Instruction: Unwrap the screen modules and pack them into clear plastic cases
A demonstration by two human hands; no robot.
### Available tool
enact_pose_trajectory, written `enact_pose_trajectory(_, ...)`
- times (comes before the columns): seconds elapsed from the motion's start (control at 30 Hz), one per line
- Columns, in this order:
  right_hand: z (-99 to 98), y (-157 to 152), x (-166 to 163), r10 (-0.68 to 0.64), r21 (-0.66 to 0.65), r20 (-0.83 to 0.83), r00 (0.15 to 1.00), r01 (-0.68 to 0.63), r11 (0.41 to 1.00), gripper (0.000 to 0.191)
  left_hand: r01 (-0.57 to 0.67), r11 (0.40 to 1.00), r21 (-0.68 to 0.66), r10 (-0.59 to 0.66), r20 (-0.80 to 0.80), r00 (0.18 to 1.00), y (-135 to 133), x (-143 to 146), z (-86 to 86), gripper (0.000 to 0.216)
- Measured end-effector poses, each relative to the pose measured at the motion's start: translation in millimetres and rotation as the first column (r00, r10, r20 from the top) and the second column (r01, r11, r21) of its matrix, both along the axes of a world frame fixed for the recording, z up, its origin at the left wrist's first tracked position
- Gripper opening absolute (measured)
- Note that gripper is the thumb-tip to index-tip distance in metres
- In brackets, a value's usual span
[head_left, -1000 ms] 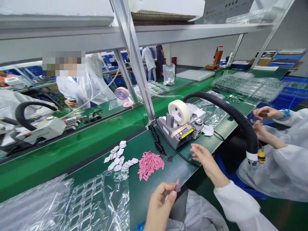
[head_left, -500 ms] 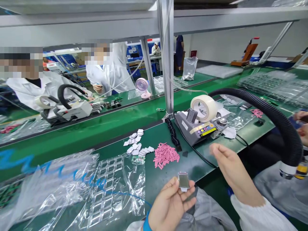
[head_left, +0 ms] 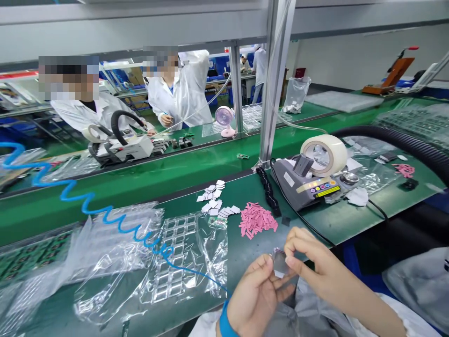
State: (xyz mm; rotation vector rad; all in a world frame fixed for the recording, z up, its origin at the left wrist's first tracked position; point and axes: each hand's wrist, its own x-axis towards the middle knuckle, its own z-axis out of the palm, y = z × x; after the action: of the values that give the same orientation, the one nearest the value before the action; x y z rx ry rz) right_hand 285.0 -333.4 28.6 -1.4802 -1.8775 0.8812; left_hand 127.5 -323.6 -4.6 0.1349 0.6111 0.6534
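A small LCD screen (head_left: 280, 262) with a grey face and a pale strip at its lower edge is held just past the front edge of the bench. My left hand (head_left: 257, 290), a blue band round its wrist, grips the screen's left side between thumb and fingers. At the opposite upper corner, my right hand (head_left: 310, 257) pinches with thumb and forefinger; whether a thin film is also between them I cannot tell. Beyond the hands lies a heap of pink strips (head_left: 257, 220). White square pieces (head_left: 213, 199) are scattered behind it, to the left.
A grey machine (head_left: 298, 187) carries a roll of tape (head_left: 324, 154); a black hose (head_left: 396, 140) arches at right. Clear plastic trays (head_left: 171, 257) and bags cover the left bench. A coiled blue cord (head_left: 115, 222) crosses them. Two people in white coats work opposite, near a pink fan (head_left: 224, 119).
My right hand has come down and left from beside the machine to the LCD screen's corner. The view has shifted left. The left hand still holds the screen.
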Motion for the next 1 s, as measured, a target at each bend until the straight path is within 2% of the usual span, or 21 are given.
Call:
enact_pose_trajectory(0.1,-8.8,2,-11,-0.08,0.157,0.167,0.983,0.053,0.986,0.016,-0.025,0.999,0.035,0.025,0.002,1.0,0,-7,1.4,0.018)
enact_pose_trajectory(0.2,-11.7,1,-22,-0.113,0.305,0.246,0.963,0.034,0.952,0.014,-0.075,0.995,0.07,0.075,0.006,0.997,0,-14,2.5,0.021)
enact_pose_trajectory(0.3,1.2,-7,-30,-0.065,0.444,0.265,0.962,-0.062,0.894,0.016,-0.117,0.991,0.071,0.116,0.022,0.993,1,-22,3.9,0.021)
enact_pose_trajectory(0.4,22.2,-18,-35,-0.041,0.586,0.343,0.938,-0.18,0.79,0.017,-0.101,0.994,0.04,0.1,0.028,0.995,2,-32,7.2,0.014)
enact_pose_trajectory(0.47,31.2,-22,-36,-0.022,0.608,0.381,0.924,-0.233,0.759,0.02,-0.084,0.996,0.02,0.083,0.043,0.996,1,-37,10.7,0.013)
enact_pose_trajectory(0.5,32.9,-22,-37,-0.011,0.601,0.377,0.926,-0.235,0.764,0.02,-0.08,0.997,0.013,0.079,0.055,0.995,1,-39,12.6,0.014)
enact_pose_trajectory(0.63,26.4,-15,-38,0.001,0.496,0.276,0.961,-0.144,0.856,0.015,-0.079,0.997,0.025,0.076,0.088,0.993,-2,-41,17.3,0.015)
enact_pose_trajectory(0.8,16.9,2,-40,0.021,0.361,0.227,0.974,-0.104,0.927,0.015,-0.151,0.988,-0.033,0.153,0.045,0.987,-2,-39,15.2,0.011)
enact_pose_trajectory(0.9,9.5,10,-46,-0.025,0.372,0.269,0.963,-0.08,0.925,0.017,-0.152,0.988,-0.026,0.153,0.034,0.988,0,-38,14.2,0.015)
enact_pose_trajectory(1.0,-3.2,14,-53,-0.187,0.501,0.287,0.939,0.019,0.865,0.012,-0.177,0.984,-0.002,0.177,0.001,0.984,1,-39,12.5,0.019)
